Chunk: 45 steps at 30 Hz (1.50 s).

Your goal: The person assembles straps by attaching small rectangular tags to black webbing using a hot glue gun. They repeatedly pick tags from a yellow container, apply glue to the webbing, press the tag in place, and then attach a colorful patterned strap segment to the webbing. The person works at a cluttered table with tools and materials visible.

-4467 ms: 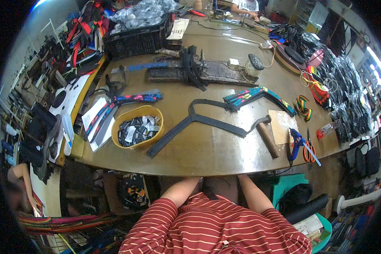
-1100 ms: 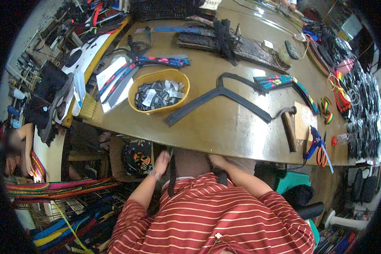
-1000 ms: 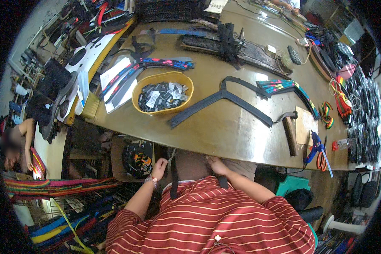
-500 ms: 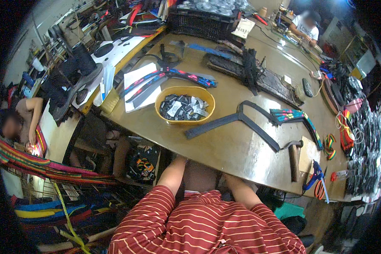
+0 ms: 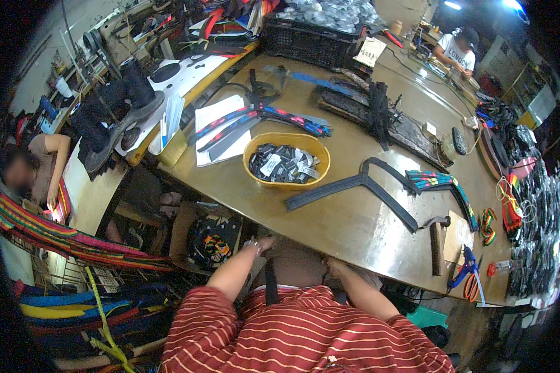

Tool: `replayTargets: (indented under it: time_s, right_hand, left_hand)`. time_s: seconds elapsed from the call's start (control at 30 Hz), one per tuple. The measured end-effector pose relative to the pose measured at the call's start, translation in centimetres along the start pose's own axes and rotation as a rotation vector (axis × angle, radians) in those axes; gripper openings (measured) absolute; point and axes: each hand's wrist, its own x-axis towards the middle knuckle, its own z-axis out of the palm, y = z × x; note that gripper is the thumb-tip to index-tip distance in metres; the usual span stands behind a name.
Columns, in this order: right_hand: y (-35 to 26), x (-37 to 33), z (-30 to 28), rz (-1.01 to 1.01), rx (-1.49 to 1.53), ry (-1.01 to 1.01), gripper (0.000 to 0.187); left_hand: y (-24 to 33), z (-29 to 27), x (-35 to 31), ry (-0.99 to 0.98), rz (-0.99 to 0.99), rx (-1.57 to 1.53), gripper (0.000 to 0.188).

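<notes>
My left hand (image 5: 264, 243) is low at the table's front edge, with something pale and shiny about its wrist. Its fingers are small and dim, and any grip is unclear. Under the same edge, my right hand (image 5: 335, 268) is partly hidden in shadow. Between the two lies a dark brown surface (image 5: 297, 261), perhaps my lap. A black strap (image 5: 271, 283) runs down in front of my striped shirt, nearer the left hand. On the table (image 5: 249, 202) beyond are a yellow tub (image 5: 320, 177) of small black and white pieces and a black Y-shaped strap (image 5: 386, 200).
A hammer (image 5: 437, 248), a blue glue gun (image 5: 465, 271) and orange-handled scissors (image 5: 471, 289) lie at the right edge. Patterned straps (image 5: 292, 117) rest on white paper behind the tub. A black crate (image 5: 311, 43) stands farther back. One person (image 5: 457, 53) sits far right, another at left.
My left hand has come out into sight at the table edge, and the left arm has bent outward. The black strap now shows before my shirt. The whole view has shifted slightly.
</notes>
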Motion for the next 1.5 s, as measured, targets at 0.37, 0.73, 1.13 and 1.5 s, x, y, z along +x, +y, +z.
replayTargets:
  time_s: [0.37, 0.73, 1.13, 1.5]
  right_hand:
    - [-1.3, -9.7, -6.0, 0.026, -0.094, -0.192, 0.043]
    - [-1.0, -2.7, -1.8, 0.003, -0.09, -0.035, 0.042]
    - [0.0, -3.0, 0.8, -0.037, -0.064, 0.06, 0.039]
    - [3.1, 4.6, 2.4, 0.001, -0.115, 0.159, 0.037]
  left_hand:
    - [6.5, 0.1, 6.6, 0.22, 0.181, 0.225, 0.042]
    - [5.1, 0.1, 5.4, 0.235, 0.247, 0.184, 0.042]
    - [0.9, -0.5, -2.5, 0.092, 0.13, 0.081, 0.038]
    - [7.4, -0.3, 5.6, 0.201, 0.261, 0.425, 0.036]
